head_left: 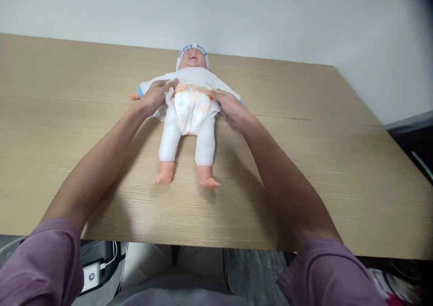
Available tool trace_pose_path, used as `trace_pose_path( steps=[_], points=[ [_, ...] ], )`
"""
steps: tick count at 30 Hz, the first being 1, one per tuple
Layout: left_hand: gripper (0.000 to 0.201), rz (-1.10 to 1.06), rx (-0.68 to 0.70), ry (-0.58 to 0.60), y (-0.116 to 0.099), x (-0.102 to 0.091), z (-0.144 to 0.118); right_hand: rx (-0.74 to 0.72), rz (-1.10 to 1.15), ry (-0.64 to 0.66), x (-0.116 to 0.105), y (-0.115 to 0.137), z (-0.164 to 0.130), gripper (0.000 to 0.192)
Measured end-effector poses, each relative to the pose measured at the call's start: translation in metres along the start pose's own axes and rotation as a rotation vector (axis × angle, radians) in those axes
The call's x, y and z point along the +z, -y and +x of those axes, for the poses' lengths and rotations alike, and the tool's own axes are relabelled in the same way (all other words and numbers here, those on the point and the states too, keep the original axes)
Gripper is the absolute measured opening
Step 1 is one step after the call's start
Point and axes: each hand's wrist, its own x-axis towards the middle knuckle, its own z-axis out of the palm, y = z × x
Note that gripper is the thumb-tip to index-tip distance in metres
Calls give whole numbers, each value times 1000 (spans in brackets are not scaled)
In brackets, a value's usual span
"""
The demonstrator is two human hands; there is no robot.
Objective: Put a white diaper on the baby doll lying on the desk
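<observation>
A baby doll lies on its back on the table, its head away from me and its feet toward me. It has a white cap with blue lettering and a white top with blue cuffs. A white diaper with an orange patterned waistband is around its hips. My left hand is closed on the diaper's waist at the doll's left-hand side in view. On the other side, my right hand grips the diaper's waist edge, its fingertips partly hidden.
The wooden table reaches back to a pale wall. Below its front edge, a white device with a cable shows at the lower left. Dark objects stand past the right edge.
</observation>
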Motion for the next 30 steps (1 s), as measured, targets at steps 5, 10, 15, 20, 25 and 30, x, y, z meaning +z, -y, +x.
trace_pose_path(
  steps=[5,10,15,20,25,30],
  points=[
    [67,-13,-132,187,-16,-6,-42,23,-56,112,0,17,-58,63],
    [58,38,-231,328,-26,-27,-65,-12,-319,-10,-1,21,-86,68],
    [66,197,-189,200,-42,-40,-66,-87,-506,-268,-2,11,-112,57],
    [50,515,185,-52,-83,0,-89,-225,-778,-413,-14,-9,-155,36],
    [38,781,458,163,-98,70,-101,-226,-881,-461,-18,-29,-160,30],
    [43,930,427,220,-80,93,-93,-104,-840,-456,-21,-32,-154,34]
  ],
)
